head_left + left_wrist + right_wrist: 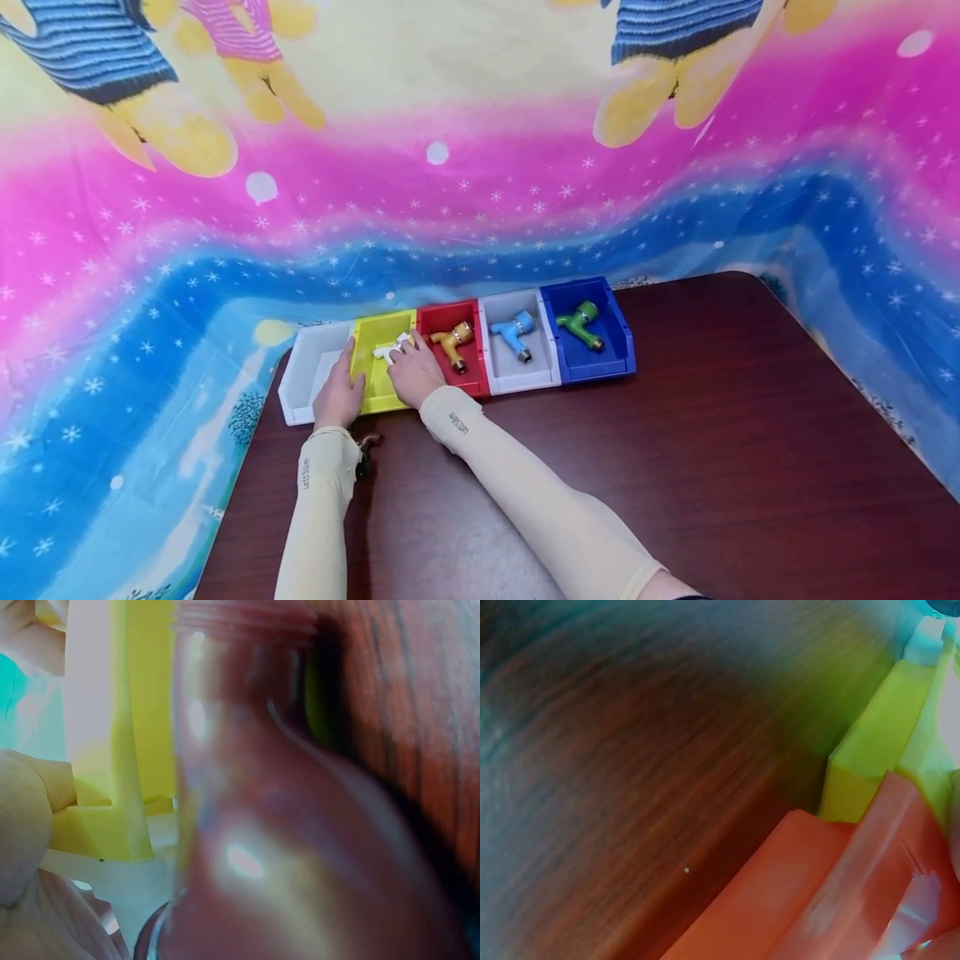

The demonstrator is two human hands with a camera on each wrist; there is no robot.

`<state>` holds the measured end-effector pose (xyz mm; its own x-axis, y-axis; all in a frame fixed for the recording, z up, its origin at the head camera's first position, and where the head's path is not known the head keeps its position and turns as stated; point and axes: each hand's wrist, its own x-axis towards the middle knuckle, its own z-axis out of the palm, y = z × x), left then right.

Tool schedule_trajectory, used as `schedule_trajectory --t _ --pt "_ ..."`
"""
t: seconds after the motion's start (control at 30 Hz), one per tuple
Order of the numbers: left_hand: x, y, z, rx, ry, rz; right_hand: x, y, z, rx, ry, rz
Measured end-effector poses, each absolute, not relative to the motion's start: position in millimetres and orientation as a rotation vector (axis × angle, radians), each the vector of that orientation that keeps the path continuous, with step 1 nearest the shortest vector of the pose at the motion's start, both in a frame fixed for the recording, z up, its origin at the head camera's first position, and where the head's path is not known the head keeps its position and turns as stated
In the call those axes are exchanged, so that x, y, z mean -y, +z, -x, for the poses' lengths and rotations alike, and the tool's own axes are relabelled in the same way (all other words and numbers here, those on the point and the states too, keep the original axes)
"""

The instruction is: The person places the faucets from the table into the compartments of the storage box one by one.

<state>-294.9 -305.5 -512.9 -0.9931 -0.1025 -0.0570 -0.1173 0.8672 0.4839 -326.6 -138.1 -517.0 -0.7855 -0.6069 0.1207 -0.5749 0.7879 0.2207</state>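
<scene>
My right hand [416,375] reaches into the yellow bin [375,407] and pinches a white tap [386,352], its fingers covering part of it. At the wall between the yellow bin and the end white bin [300,387] is my left hand [339,398], fingers fairly straight and thumb apart. A dark brownish-red tap [366,457] lies on the table beside the left wrist, partly hidden by the sleeve. That same tap [255,825] fills much of the left wrist view, close and blurred. In the right wrist view, fingers show only at the right edge.
To the right in the same row, a red bin [480,385] holds a yellow tap [453,343], a white bin [525,382] a light-blue tap [513,333], and a blue bin [600,372] a green tap [579,323]. The brown table [675,467] meets a printed cloth [480,208] behind.
</scene>
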Motion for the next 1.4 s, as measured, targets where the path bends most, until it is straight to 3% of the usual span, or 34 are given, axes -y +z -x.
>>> schedule_trajectory --t 0.77,1.4 --pt "301.0 -514.2 297.3 -3.012 0.791 0.163 140.4 -505.0 324.3 2.953 -0.375 -0.866" --pt "306.3 -518.5 296.2 -3.018 0.773 0.176 130.8 -505.9 322.8 2.874 -0.164 -1.015"
